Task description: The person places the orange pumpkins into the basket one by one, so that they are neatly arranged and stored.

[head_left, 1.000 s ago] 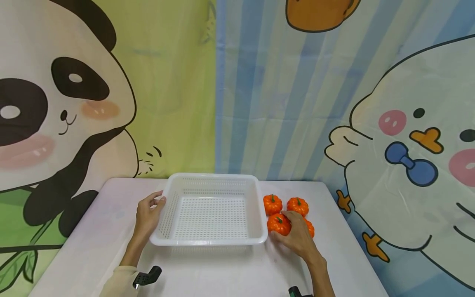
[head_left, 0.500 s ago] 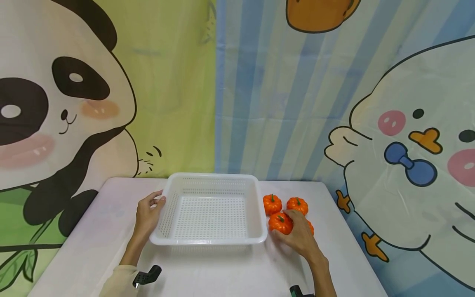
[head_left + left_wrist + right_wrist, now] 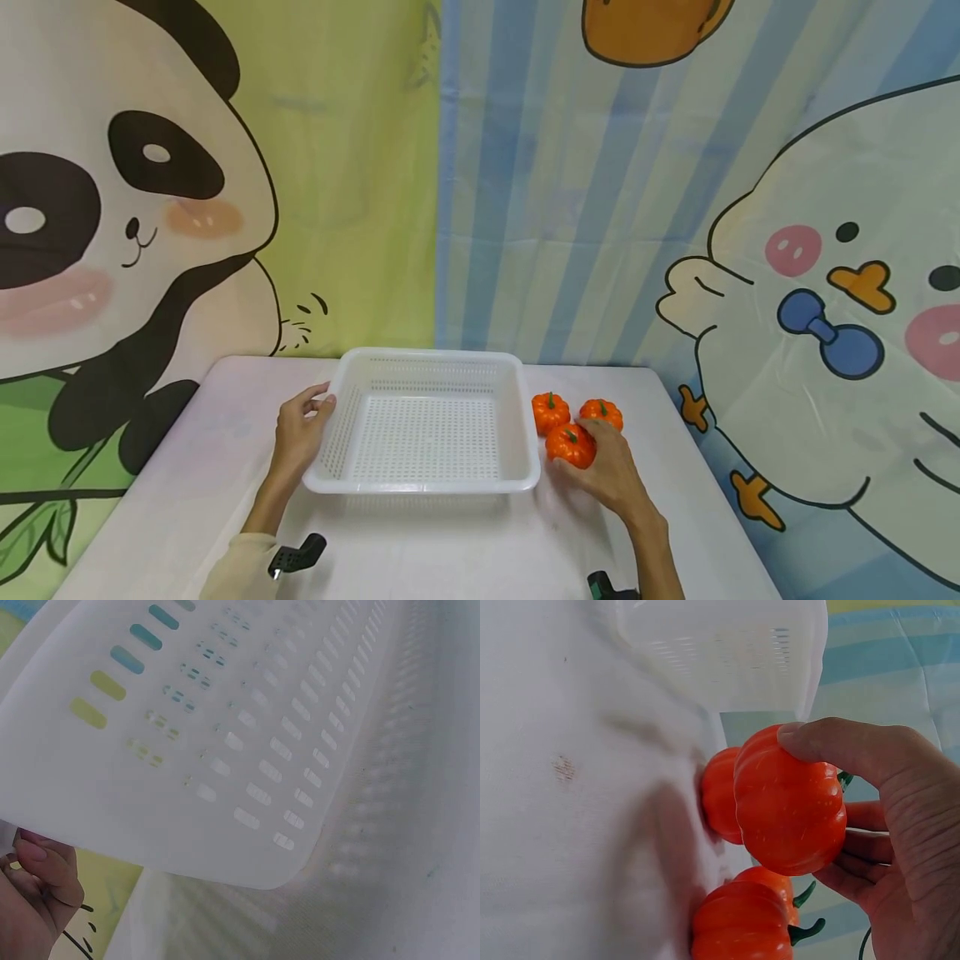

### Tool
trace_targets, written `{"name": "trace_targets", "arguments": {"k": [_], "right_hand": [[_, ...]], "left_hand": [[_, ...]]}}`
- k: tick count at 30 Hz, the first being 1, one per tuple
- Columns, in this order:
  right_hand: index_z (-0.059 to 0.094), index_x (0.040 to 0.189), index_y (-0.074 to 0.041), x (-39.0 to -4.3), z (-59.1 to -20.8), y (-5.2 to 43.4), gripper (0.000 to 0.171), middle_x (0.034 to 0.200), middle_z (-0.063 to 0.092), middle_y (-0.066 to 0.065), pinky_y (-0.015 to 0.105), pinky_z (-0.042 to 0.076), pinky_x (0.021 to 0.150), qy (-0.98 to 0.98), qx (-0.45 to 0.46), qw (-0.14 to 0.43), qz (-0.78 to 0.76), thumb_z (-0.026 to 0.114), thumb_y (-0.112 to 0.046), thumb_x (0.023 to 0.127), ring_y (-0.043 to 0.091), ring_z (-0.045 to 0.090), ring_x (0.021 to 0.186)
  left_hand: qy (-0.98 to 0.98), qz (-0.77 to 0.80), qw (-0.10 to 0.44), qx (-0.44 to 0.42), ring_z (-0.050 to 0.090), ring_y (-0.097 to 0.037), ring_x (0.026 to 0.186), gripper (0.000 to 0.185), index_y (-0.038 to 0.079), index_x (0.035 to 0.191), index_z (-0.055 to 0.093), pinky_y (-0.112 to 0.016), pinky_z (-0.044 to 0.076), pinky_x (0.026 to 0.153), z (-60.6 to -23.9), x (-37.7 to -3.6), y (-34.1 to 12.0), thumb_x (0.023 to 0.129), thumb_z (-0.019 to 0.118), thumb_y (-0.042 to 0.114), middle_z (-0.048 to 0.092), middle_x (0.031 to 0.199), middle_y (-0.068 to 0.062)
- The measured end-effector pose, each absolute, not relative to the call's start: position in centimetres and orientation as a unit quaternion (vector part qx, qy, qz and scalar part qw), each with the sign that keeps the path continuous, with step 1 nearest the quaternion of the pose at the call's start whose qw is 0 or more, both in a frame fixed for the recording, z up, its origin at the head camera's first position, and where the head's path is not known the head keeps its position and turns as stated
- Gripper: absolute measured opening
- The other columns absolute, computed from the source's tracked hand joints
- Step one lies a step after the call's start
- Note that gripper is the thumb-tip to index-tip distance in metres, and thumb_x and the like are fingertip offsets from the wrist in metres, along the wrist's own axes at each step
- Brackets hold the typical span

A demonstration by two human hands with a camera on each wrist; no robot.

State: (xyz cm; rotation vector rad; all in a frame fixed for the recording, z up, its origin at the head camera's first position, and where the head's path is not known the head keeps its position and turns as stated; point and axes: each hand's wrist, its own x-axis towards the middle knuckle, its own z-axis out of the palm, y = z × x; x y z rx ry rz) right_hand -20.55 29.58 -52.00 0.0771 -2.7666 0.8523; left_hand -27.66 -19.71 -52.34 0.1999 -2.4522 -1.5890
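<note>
My right hand [image 3: 609, 475] grips a small orange pumpkin [image 3: 570, 447] with a short green stem, thumb on one side and fingers on the other. In the right wrist view this pumpkin [image 3: 791, 810] is off the table, with its shadow falling beside it. More pumpkins stand close by: one [image 3: 551, 412] beside the basket, one [image 3: 600, 411] farther right, and another [image 3: 742, 922] hidden behind the hand in the head view. My left hand [image 3: 298, 437] pinches the left rim of a white perforated plastic basket [image 3: 423, 487]; nothing lies in the basket.
The white table [image 3: 450, 550] carries everything and ends at a back edge against printed curtains [image 3: 517, 208]. A black wrist mount [image 3: 298, 557] sits on the left sleeve, and another [image 3: 609, 587] shows at the right forearm.
My right hand has lifted the gripped pumpkin slightly and drawn it a little to the right. The pumpkin behind that hand has dropped out of sight in the head view. My left hand stays put.
</note>
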Motion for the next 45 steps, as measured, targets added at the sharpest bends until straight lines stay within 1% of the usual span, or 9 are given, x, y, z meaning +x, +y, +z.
{"name": "trace_targets", "arguments": {"k": [3,7,10,15,19,28,32,37,45], "right_hand": [[0.062,0.149,0.000,-20.6,-51.7,29.6,0.081,0.154,0.064,0.021,0.070,0.048,0.116,-0.948,0.033,0.124,0.291,0.093,-0.037,0.084,0.047,0.056,0.143],[0.065,0.144,0.003,-20.9,-51.3,29.7,0.075,0.146,0.068,0.023,0.068,0.050,0.115,-0.946,0.047,0.134,0.290,0.093,-0.033,0.084,0.046,0.060,0.137],[0.066,0.143,0.003,-21.1,-51.0,29.8,0.074,0.143,0.069,0.022,0.068,0.051,0.113,-0.947,0.051,0.142,0.285,0.092,-0.032,0.084,0.044,0.062,0.134],[0.066,0.144,0.001,-21.3,-50.5,29.8,0.073,0.144,0.068,0.022,0.070,0.051,0.112,-0.949,0.049,0.140,0.279,0.091,-0.033,0.084,0.044,0.062,0.133],[0.065,0.146,0.000,-21.5,-50.2,29.7,0.074,0.147,0.066,0.023,0.071,0.050,0.113,-0.949,0.050,0.139,0.279,0.090,-0.034,0.085,0.046,0.060,0.135],[0.066,0.146,0.001,-21.7,-49.4,29.6,0.076,0.145,0.067,0.022,0.067,0.051,0.114,-0.950,0.066,0.151,0.267,0.092,-0.034,0.084,0.043,0.060,0.134],[0.065,0.147,0.000,-21.6,-49.0,29.6,0.079,0.148,0.065,0.022,0.065,0.054,0.112,-0.950,0.063,0.153,0.265,0.093,-0.037,0.083,0.044,0.061,0.134],[0.065,0.147,0.001,-21.7,-48.4,29.5,0.078,0.147,0.065,0.023,0.066,0.053,0.112,-0.948,0.071,0.156,0.268,0.093,-0.035,0.084,0.045,0.060,0.134],[0.065,0.147,0.001,-22.1,-47.8,29.1,0.079,0.148,0.065,0.024,0.066,0.054,0.112,-0.948,0.078,0.159,0.266,0.094,-0.035,0.083,0.046,0.060,0.135]], "left_hand": [[-0.831,-0.542,0.103,0.068,0.070,-0.004,0.075,0.049,0.002,0.154,0.059,-0.021,0.056,0.065,-52.3,-27.6,-19.7,0.113,0.061,0.029,0.074,0.110,-0.023],[-0.831,-0.542,0.102,0.069,0.069,-0.005,0.074,0.049,0.001,0.154,0.059,-0.021,0.056,0.064,-52.3,-27.6,-19.7,0.112,0.061,0.028,0.073,0.108,-0.022],[-0.831,-0.543,0.104,0.069,0.069,-0.005,0.073,0.048,0.002,0.153,0.060,-0.021,0.056,0.064,-52.4,-27.6,-19.7,0.112,0.061,0.027,0.073,0.106,-0.021],[-0.832,-0.541,0.101,0.070,0.070,-0.008,0.076,0.049,0.003,0.154,0.059,-0.020,0.056,0.066,-52.4,-27.8,-19.6,0.112,0.060,0.029,0.072,0.108,-0.021],[-0.835,-0.537,0.100,0.071,0.071,-0.011,0.079,0.049,0.003,0.154,0.059,-0.020,0.056,0.067,-52.5,-27.7,-19.6,0.113,0.060,0.028,0.072,0.110,-0.021],[-0.835,-0.536,0.104,0.069,0.074,-0.015,0.083,0.049,0.004,0.154,0.059,-0.019,0.056,0.068,-52.6,-27.7,-19.7,0.113,0.060,0.029,0.072,0.112,-0.022],[-0.836,-0.535,0.105,0.066,0.073,-0.013,0.082,0.049,0.004,0.154,0.059,-0.019,0.055,0.068,-52.6,-27.7,-19.7,0.113,0.060,0.029,0.072,0.112,-0.022],[-0.836,-0.535,0.108,0.064,0.071,-0.009,0.080,0.048,0.003,0.153,0.060,-0.019,0.055,0.068,-52.4,-27.7,-19.7,0.112,0.061,0.028,0.073,0.109,-0.021],[-0.835,-0.535,0.110,0.063,0.072,-0.011,0.081,0.048,0.003,0.154,0.060,-0.019,0.055,0.067,-52.3,-27.7,-19.7,0.112,0.061,0.027,0.072,0.110,-0.022]]}}
